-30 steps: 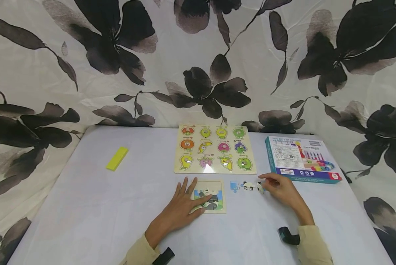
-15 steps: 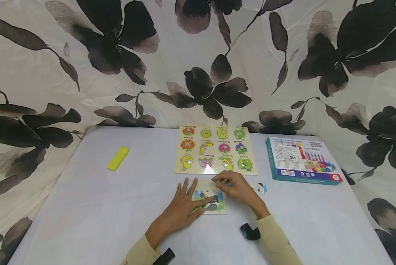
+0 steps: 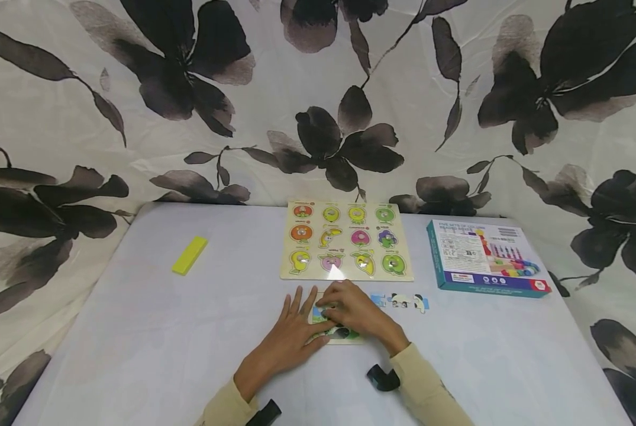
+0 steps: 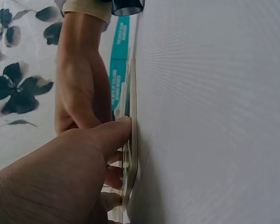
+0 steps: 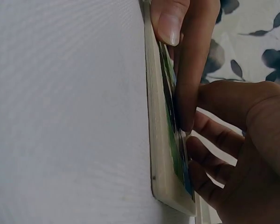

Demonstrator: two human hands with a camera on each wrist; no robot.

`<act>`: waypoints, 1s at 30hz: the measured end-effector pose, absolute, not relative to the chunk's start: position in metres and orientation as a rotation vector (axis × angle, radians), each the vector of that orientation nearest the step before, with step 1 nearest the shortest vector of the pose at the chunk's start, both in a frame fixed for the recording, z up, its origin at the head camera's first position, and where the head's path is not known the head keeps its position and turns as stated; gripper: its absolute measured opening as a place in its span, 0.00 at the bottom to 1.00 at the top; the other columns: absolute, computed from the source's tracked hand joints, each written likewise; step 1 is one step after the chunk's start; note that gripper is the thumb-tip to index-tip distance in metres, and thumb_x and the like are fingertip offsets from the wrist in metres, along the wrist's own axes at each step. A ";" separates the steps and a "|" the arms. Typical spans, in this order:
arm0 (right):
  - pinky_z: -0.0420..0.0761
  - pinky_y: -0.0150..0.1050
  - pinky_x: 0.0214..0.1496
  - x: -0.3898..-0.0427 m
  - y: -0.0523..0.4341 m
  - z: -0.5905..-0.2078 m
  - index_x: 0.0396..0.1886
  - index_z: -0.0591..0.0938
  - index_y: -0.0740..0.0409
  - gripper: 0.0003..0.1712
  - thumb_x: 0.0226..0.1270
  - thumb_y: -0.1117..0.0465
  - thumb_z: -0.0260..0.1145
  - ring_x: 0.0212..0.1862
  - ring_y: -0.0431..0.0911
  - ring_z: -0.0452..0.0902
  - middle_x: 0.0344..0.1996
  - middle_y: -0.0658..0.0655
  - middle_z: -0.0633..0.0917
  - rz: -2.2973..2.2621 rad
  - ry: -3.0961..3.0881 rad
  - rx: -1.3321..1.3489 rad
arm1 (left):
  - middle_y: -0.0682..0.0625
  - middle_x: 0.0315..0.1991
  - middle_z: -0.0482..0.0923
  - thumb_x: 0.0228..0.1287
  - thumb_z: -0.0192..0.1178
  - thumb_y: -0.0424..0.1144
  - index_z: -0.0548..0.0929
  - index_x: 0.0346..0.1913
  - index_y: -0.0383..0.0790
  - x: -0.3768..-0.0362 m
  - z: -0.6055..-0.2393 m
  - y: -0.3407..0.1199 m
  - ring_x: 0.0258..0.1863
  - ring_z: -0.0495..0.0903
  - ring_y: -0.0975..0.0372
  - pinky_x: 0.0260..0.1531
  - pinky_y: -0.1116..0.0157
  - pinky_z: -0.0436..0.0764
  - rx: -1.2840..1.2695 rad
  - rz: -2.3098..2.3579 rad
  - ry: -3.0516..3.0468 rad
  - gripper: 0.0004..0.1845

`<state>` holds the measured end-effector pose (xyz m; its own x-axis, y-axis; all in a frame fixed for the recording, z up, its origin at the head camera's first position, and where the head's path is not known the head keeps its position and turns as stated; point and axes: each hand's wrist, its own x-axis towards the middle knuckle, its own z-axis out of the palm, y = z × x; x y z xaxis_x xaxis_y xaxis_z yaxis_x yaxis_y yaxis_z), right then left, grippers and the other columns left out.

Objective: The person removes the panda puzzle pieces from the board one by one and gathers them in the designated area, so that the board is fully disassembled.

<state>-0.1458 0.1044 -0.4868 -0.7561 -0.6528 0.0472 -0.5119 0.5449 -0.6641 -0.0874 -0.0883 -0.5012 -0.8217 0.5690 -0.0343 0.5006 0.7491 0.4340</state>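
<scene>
A small square panda puzzle (image 3: 344, 342) in a pale wooden frame lies on the table, mostly covered by both hands in the head view. My left hand (image 3: 288, 337) rests on its left side with fingers spread, and the thumb (image 4: 116, 133) touches the near edge in the left wrist view. My right hand (image 3: 352, 307) reaches over the puzzle's upper part, fingers bent and tips on the picture. In the right wrist view its fingers (image 5: 214, 158) touch the puzzle's surface; whether they pinch a piece is hidden. Loose panda puzzle pieces (image 3: 399, 301) lie in a row just right of the frame.
A larger fruit puzzle board (image 3: 346, 239) lies behind the panda puzzle. A teal and white box (image 3: 488, 257) stands at the back right. A yellow bar-shaped block (image 3: 190, 255) is at the left. Flowered cloth (image 3: 318, 89) hangs behind the white table (image 3: 136, 331).
My right hand has moved left from the loose pieces onto the panda puzzle, uncovering the pieces. My left hand has stayed in place.
</scene>
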 end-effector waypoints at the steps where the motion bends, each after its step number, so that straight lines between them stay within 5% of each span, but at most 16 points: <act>1: 0.69 0.38 0.46 -0.146 0.104 -0.487 0.43 0.88 0.55 0.10 0.63 0.63 0.67 0.44 0.41 0.70 0.39 0.47 0.82 -1.003 2.575 -0.989 | 0.36 0.75 0.42 0.72 0.48 0.54 0.76 0.63 0.57 -0.087 -0.501 -0.088 0.72 0.35 0.35 0.66 0.36 0.43 0.856 0.622 2.779 0.21; 30: 0.70 0.41 0.51 -0.146 0.109 -0.488 0.46 0.87 0.54 0.14 0.62 0.69 0.64 0.49 0.43 0.72 0.42 0.47 0.84 -1.098 2.484 -0.981 | 0.36 0.75 0.43 0.72 0.48 0.53 0.76 0.63 0.57 -0.088 -0.503 -0.089 0.72 0.35 0.35 0.67 0.36 0.42 0.848 0.600 2.790 0.21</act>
